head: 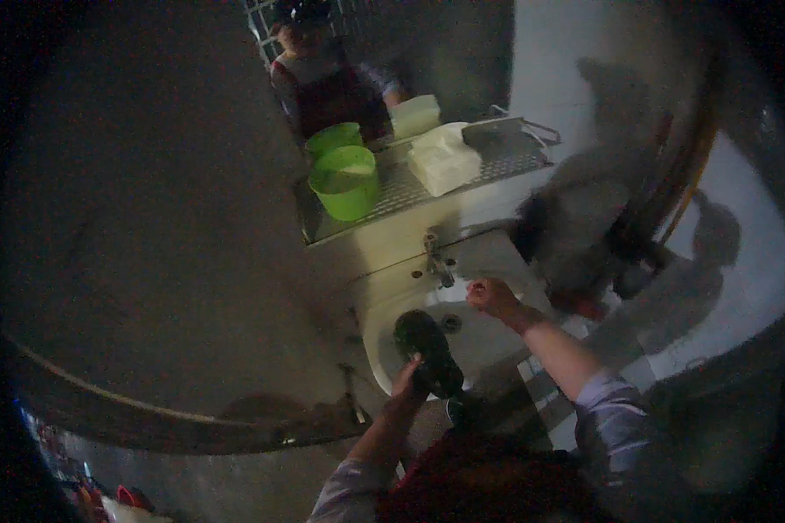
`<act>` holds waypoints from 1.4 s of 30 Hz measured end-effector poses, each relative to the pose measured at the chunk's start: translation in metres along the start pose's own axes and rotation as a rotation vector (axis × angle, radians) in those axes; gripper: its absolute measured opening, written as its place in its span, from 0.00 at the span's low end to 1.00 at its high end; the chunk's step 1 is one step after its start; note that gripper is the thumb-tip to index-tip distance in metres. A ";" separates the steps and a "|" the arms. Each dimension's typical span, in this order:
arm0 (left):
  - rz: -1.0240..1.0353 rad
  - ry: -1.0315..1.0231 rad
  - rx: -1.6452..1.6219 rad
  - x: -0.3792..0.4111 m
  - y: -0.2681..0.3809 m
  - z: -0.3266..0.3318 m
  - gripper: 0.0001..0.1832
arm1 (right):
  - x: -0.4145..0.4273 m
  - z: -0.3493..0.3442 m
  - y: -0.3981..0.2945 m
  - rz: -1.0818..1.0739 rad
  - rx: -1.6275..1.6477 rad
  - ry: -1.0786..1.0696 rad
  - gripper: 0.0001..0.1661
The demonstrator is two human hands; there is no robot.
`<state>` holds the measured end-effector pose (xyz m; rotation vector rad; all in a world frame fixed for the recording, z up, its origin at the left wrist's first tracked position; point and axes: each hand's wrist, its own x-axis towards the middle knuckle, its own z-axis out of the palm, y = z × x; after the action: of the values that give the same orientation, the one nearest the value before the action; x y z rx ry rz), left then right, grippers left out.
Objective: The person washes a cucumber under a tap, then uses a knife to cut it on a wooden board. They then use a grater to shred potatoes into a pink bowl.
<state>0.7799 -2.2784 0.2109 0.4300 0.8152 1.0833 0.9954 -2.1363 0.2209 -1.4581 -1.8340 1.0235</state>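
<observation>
In my left hand (411,378) I hold a dark, elongated item (432,350), which looks like a shoe, over the near left part of a white washbasin (373,366). The picture is too dark to name it surely. My right hand (492,295) is over the basin's right side, beside the metal faucet (439,261), with its fingers curled; whether something small is in them cannot be told. The drain (451,322) lies between the dark item and my right hand.
Above the basin, a perforated metal shelf (399,204) holds a green plastic container (345,189) and a whitish plastic-wrapped pack (445,160). Behind it a mirror (471,59) reflects a person and these things. A dark wall or panel (170,261) fills the left; dark objects stand right of the basin.
</observation>
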 end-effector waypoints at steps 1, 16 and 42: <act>0.052 -0.120 -0.011 0.029 -0.016 -0.004 0.25 | 0.027 -0.011 0.022 -0.321 -0.293 0.100 0.16; -0.109 0.198 -0.484 0.010 -0.025 0.084 0.34 | 0.077 -0.021 -0.114 -0.302 -0.779 -0.168 0.19; 0.233 0.762 -0.337 0.068 -0.099 0.107 0.25 | -0.037 -0.027 0.001 -0.073 0.034 -0.787 0.49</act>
<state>0.9372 -2.2513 0.1882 -0.2051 1.2339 1.6043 1.0267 -2.1666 0.2349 -1.0131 -2.3422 1.7438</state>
